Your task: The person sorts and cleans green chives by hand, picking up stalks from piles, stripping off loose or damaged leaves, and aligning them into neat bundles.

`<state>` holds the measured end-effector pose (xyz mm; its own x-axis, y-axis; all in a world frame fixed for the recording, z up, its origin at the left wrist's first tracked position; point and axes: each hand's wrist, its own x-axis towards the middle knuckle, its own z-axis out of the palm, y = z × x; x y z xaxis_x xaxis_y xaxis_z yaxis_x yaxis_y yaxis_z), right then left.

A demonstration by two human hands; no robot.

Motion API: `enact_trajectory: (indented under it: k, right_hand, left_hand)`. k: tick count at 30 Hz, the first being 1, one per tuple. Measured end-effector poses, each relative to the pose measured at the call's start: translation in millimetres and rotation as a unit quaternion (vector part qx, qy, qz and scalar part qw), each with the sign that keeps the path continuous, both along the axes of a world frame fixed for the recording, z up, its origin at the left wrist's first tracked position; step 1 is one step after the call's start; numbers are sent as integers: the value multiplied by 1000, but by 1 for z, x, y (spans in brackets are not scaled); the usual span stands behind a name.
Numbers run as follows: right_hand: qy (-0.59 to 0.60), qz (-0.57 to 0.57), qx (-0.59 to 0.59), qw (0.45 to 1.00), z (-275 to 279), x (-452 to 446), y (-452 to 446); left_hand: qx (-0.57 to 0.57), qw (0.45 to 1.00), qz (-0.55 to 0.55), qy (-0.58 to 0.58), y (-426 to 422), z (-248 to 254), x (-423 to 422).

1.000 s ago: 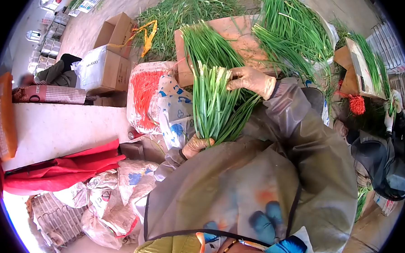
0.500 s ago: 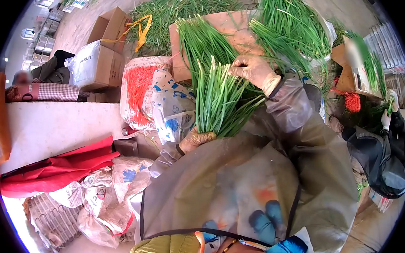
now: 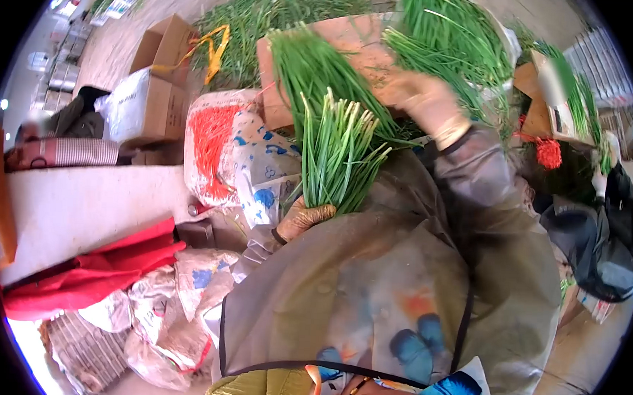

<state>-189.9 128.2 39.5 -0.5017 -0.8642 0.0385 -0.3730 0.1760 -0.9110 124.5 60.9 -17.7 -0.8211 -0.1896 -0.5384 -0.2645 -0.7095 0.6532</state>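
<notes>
In my gloved left hand [image 3: 307, 220] is a bunch of chives [image 3: 338, 152], gripped low down, its pale stalk ends pointing up and away from me. The green leaves fan out over my apron. To the right, my gloved right hand [image 3: 433, 107] is apart from the bunch, above the edge of a brown board [image 3: 351, 40]. Motion smears its fingers, so I cannot tell whether they hold anything. On that board, just beyond the held bunch, lies another pile of chives [image 3: 311, 70]. A larger heap of chives [image 3: 454, 45] lies at the back right.
Red ties [image 3: 215, 147] lie on a sack left of my hands. Behind them stands an open cardboard box [image 3: 155, 95] with a yellow strap [image 3: 215, 52]. A white tabletop [image 3: 97, 209] with red cloth is at left. Another person's hands [image 3: 607, 164] hold chives at far right.
My right hand has left the stalk tops of the held bunch and moved right, now blurred. My left hand keeps its grip in nearly the same place.
</notes>
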Motion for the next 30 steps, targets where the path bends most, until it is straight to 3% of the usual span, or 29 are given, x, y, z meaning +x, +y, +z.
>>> enact_trajectory:
  k: [1, 3, 6, 8, 9, 12, 13, 14, 15, 16, 18, 19, 20, 22, 24, 28, 30]
  right_hand:
    - [70, 80, 38, 994, 4, 28, -5]
    - [196, 140, 84, 967, 19, 67, -12]
    - [273, 90, 152, 946, -11, 82, -30]
    - [286, 73, 117, 948, -25, 72, -35]
    - [280, 49, 108, 952, -26, 59, -36]
    - [287, -7, 168, 943, -3, 10, -23]
    - [326, -70, 189, 924, -17, -9, -23]
    - [361, -61, 248, 897, -26, -30, -16]
    - [357, -118, 234, 897, -51, -54, -15]
    - [281, -36, 238, 929, -13, -48, 6]
    - [141, 30, 271, 952, -26, -40, -1]
    - [120, 120, 200, 965, -26, -30, -3]
    - [-24, 215, 177, 960, -26, -17, -8]
    - [124, 257, 107, 953, -22, 19, -14]
    - [199, 192, 194, 941, -2, 30, -19]
    - [265, 206, 183, 924, -33, 24, -34]
    - [234, 197, 195, 932, -27, 24, -33]
  left_hand:
    - [-68, 995, -70, -22, -10, -2, -2]
    - [-100, 991, -91, -9, -16, -18, 2]
    - [-219, 967, -126, 17, -30, -57, 12]
    - [-340, 932, -103, 66, -37, -105, 23]
    - [-342, 934, -79, 69, -43, -101, 24]
    - [-190, 978, 12, 88, -64, -50, 0]
    - [-163, 981, 33, 100, -67, -42, -4]
    - [-143, 982, 49, 112, -68, -35, -10]
    - [-126, 982, 62, 123, -68, -31, -14]
    - [-111, 982, 77, 133, -68, -27, -17]
    - [-82, 979, 100, 157, -67, -20, -28]
    - [-66, 977, 113, 169, -66, -17, -34]
    - [-51, 974, 124, 183, -66, -13, -42]
    - [-20, 966, 149, 212, -66, -4, -61]
    - [12, 954, 174, 245, -69, 9, -85]
    - [77, 919, 219, 318, -84, 42, -148]
    - [101, 902, 231, 350, -92, 53, -173]
